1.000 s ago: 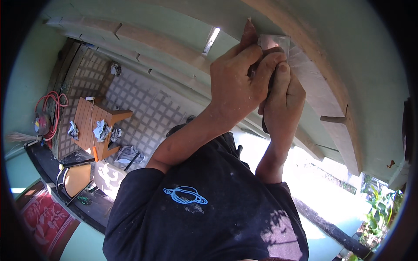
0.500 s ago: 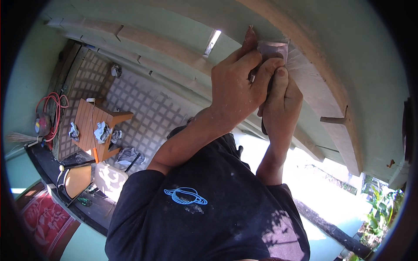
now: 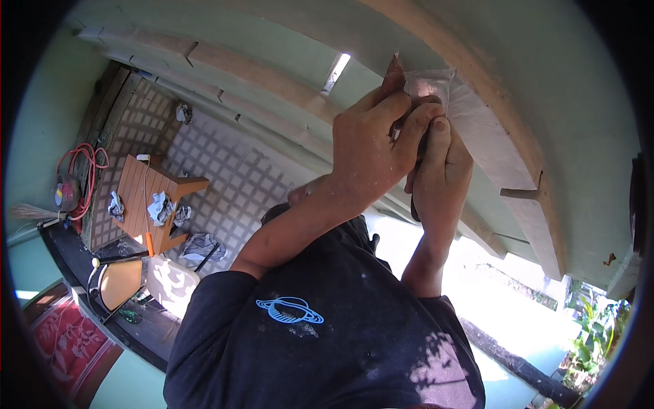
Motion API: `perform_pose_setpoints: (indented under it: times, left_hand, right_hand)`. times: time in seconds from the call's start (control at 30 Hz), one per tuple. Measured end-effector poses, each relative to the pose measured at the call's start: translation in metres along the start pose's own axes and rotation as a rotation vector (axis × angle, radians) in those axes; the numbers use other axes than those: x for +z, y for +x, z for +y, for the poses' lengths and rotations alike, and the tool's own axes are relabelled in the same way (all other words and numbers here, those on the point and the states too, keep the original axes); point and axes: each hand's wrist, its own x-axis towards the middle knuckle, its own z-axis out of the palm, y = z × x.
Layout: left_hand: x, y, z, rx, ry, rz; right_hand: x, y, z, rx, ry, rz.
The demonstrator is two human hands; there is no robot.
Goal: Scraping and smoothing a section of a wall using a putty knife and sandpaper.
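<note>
Both hands are raised close together below a pale wooden beam (image 3: 501, 140). My right hand (image 3: 441, 163) is closed around the dark handle of what looks like a putty knife, whose broad shiny blade (image 3: 429, 83) lies up against the beam. Most of the handle is hidden by fingers. My left hand (image 3: 371, 140) is closed too, its thumb and fingers meeting the right hand near the blade. Out of its grip sticks a reddish-brown pointed piece (image 3: 393, 73); its kind cannot be made out. Pale specks dot both hands.
Down to the left stands a wooden table (image 3: 139, 184) with crumpled paper (image 3: 160, 208) on it. Chairs (image 3: 121, 283), a coiled red hose (image 3: 92, 174) and a red patterned mat (image 3: 65, 341) are nearby. More beams cross overhead; plants (image 3: 593, 334) grow at the lower right.
Both hands have shifted very slightly downward in the picture, along with the blade and the pointed piece. My grip looks the same, and the whole view has tilted a little.
</note>
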Motion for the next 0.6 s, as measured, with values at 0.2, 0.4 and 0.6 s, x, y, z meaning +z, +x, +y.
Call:
perform_pose_setpoints:
  times: [0.2, 0.4, 0.6]
  left_hand:
    - [-0.0009, 0.0005, 0.0014, 0.015, -0.037, 0.034]
    - [0.0014, 0.0046, -0.0002, 0.025, -0.022, 0.025]
    - [0.0032, 0.0015, -0.0022, 0.029, -0.047, 0.028]
  right_hand:
    - [0.0003, -0.0012, -0.0039, 0.047, 0.038, -0.019]
    - [0.0007, 0.0028, -0.0026, 0.03, 0.004, 0.0]
    - [-0.0002, 0.0022, -0.0017, 0.042, 0.015, -0.011]
